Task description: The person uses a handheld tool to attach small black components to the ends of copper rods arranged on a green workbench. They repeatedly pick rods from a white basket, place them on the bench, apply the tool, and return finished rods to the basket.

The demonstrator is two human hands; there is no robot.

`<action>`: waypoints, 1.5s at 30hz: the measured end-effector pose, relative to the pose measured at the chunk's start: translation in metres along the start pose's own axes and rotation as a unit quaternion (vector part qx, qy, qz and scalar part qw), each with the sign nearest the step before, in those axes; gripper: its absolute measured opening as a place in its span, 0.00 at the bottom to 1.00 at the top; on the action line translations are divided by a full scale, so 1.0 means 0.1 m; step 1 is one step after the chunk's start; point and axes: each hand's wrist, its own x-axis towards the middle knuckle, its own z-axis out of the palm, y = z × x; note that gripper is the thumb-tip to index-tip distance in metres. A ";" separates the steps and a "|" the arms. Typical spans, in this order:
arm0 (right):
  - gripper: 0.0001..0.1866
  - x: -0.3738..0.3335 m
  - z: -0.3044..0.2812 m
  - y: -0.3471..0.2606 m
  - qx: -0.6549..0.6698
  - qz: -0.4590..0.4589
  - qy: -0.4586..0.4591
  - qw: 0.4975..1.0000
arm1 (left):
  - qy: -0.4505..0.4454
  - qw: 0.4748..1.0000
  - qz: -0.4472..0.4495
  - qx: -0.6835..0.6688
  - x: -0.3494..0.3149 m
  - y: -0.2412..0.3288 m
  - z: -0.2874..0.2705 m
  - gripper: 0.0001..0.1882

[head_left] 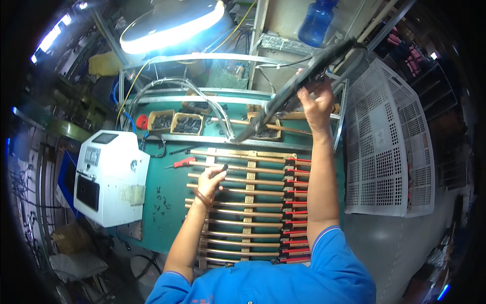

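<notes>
L hand (208,184): you're pinching small blk pc (225,167) over wooden rods (268,193).
R hand (317,104): you're grasping long dk bar (281,103), slanted, above grn bench (157,233).

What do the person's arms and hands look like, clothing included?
Both the left hand and right hand are gloveless. A brownish bracelet circles the left wrist; none shows on the right. The bright blue shirt has short sleeves with thin pale trim at the cuffs.
</notes>
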 end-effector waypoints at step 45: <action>0.19 -0.94 0.82 0.45 -0.024 0.077 0.015 0.997 | -0.156 0.907 0.124 0.372 1.23 -0.18 0.24 0.08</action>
